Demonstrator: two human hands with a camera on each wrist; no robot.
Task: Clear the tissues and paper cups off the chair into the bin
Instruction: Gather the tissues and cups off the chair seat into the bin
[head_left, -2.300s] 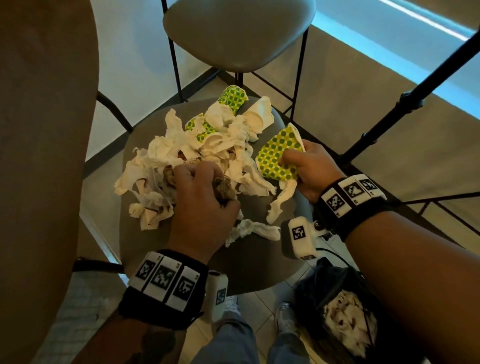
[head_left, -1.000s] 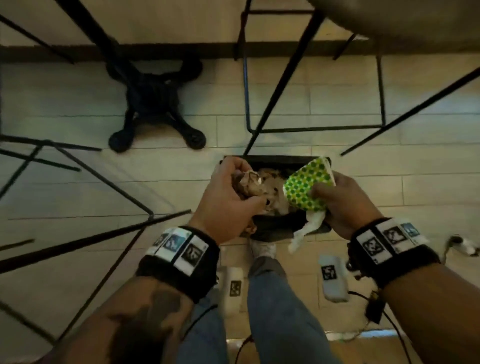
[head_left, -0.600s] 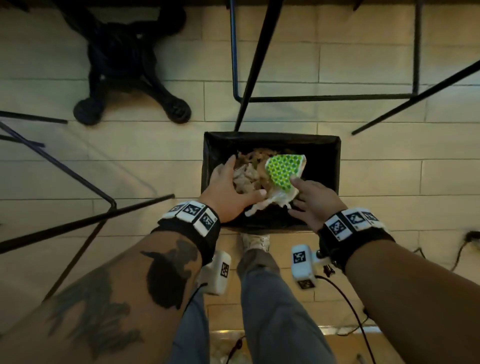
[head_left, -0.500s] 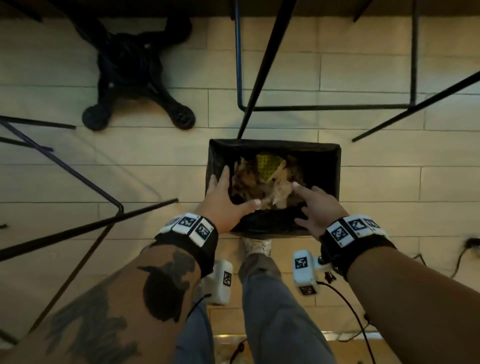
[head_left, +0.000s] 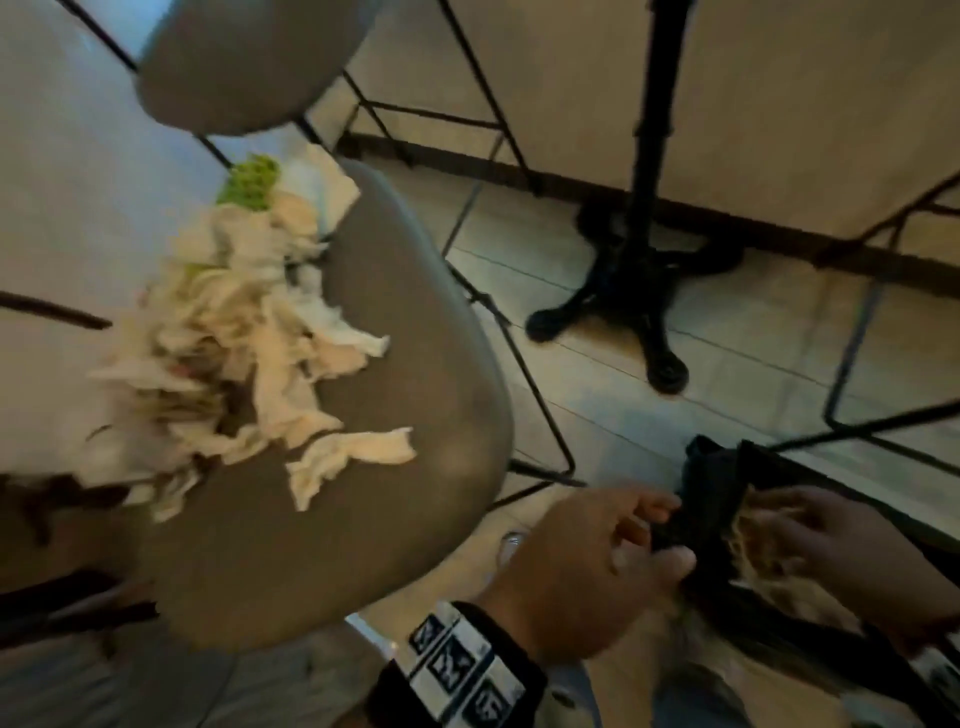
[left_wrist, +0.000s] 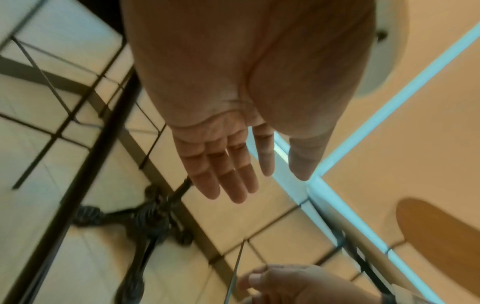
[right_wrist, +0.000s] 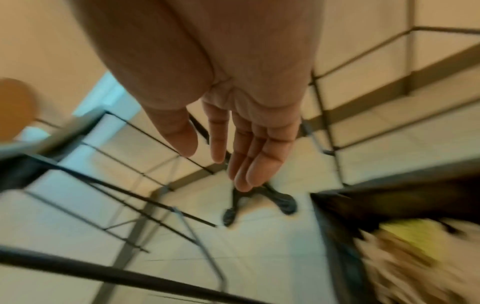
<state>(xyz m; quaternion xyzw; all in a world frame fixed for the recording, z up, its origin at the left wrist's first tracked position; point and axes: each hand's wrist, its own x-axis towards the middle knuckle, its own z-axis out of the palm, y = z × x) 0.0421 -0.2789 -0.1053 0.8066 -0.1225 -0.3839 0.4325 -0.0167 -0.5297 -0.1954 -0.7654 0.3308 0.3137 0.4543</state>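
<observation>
A heap of crumpled white tissues (head_left: 234, 338) lies on the grey chair seat (head_left: 415, 415), with a green-dotted paper cup (head_left: 252, 182) at its far end. The black bin (head_left: 711, 483) stands on the floor to the right of the chair and holds tissues (head_left: 753, 551) and a green cup (right_wrist: 415, 232). My left hand (head_left: 644, 535) hovers at the bin's near left corner, fingers straight and empty (left_wrist: 259, 179). Over the bin's contents my right hand (head_left: 779, 525) is spread open and also empty (right_wrist: 215, 164).
A black cast table pedestal (head_left: 634, 275) stands on the tiled floor beyond the bin. Thin black wire chair legs (head_left: 535, 395) run between seat and bin. The chair's backrest (head_left: 244, 62) is at top left. My jeans-clad legs are below.
Both hands carried tissues and a green cup from the chair to the bin and let them go. They are now empty, and the view has swung back to the chair.
</observation>
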